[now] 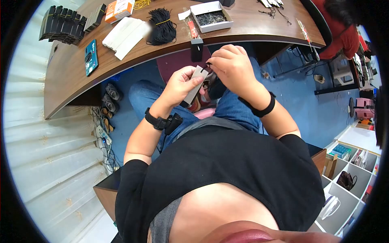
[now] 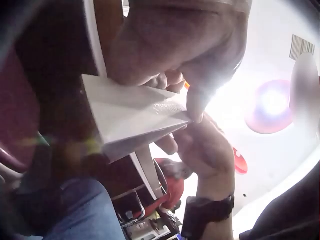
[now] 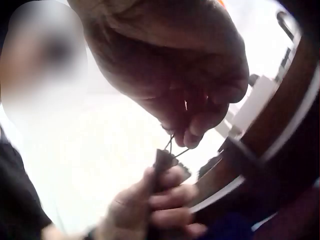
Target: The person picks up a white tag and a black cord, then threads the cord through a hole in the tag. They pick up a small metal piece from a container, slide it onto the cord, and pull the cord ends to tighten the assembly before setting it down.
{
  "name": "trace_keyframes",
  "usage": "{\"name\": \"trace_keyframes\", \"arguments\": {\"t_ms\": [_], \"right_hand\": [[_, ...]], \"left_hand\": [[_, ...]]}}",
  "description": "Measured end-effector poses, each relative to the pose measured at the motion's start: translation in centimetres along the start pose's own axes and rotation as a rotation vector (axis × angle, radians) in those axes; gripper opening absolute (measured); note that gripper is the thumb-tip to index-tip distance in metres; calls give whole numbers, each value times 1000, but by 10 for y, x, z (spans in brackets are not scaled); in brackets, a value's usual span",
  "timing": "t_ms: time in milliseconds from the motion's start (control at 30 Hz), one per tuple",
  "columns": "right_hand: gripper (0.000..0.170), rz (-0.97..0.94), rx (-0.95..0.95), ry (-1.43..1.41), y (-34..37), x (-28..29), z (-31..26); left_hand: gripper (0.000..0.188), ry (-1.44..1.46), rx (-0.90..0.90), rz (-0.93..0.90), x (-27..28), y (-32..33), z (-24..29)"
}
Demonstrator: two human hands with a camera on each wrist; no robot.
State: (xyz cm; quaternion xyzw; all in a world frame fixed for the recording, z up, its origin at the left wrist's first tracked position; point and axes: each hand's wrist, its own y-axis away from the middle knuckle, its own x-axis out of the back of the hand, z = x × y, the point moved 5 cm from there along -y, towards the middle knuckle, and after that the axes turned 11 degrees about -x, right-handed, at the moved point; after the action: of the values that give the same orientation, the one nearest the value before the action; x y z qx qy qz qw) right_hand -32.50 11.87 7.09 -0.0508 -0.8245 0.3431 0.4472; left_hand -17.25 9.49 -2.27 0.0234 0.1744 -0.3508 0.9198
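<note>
Over the lap, my left hand (image 1: 180, 86) grips a long pale grey card piece (image 1: 193, 90), thumb across its face. In the left wrist view the same card piece (image 2: 132, 107) shows a pale face and a thick edge. My right hand (image 1: 235, 67) pinches a thin black cord (image 1: 205, 67) at the card piece's upper end. Two thin strands of this cord (image 3: 171, 144) run from the right fingertips to the end of the piece in the right wrist view. The left hand (image 3: 165, 200) is below, fingers curled round the piece.
On the desk (image 1: 77, 77) lie a bundle of black cords (image 1: 162, 26), white paper strips (image 1: 125, 36), black card stacks (image 1: 63, 24) and a teal packet (image 1: 91, 57). A white box (image 1: 216, 27) holds dark bits. A black strip (image 1: 197, 52) overhangs the desk edge.
</note>
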Motion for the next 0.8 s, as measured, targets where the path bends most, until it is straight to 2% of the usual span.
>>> {"name": "trace_keyframes", "arguments": {"t_ms": [67, 167, 200, 300, 333, 433, 467, 533, 633, 733, 800], "right_hand": [[11, 61, -51, -51, 3, -4, 0], [13, -465, -587, -558, 17, -29, 30], [15, -574, -721, -670, 17, -25, 24], [16, -709, -943, -707, 12, -10, 26], [15, -670, -992, -765, 16, -15, 31], [11, -318, -560, -369, 14, -15, 23], [10, -119, -360, -151, 11, -7, 14], [9, -155, -338, -154, 10, -3, 5], [8, -188, -345, -147, 9, -3, 1], [8, -217, -377, -131, 10, -8, 6], [7, -213, -371, -93, 11, -4, 2]], "left_hand": [[22, -5, -22, 28, -2, 0, 3], [25, -121, -68, 25, -2, 0, 8], [26, -136, -61, 26, -4, 0, 10], [30, -185, -50, 22, -10, 1, 17], [31, -204, -55, 19, -12, 1, 17], [28, -180, -49, 44, -10, -2, 16], [28, -136, -24, 67, -6, -4, 13], [24, -57, -11, 75, -5, -7, 12], [21, -129, 7, 99, -13, -8, 16], [19, -245, -153, 73, -15, -11, 20], [20, -262, -164, 77, -17, -10, 17]]}}
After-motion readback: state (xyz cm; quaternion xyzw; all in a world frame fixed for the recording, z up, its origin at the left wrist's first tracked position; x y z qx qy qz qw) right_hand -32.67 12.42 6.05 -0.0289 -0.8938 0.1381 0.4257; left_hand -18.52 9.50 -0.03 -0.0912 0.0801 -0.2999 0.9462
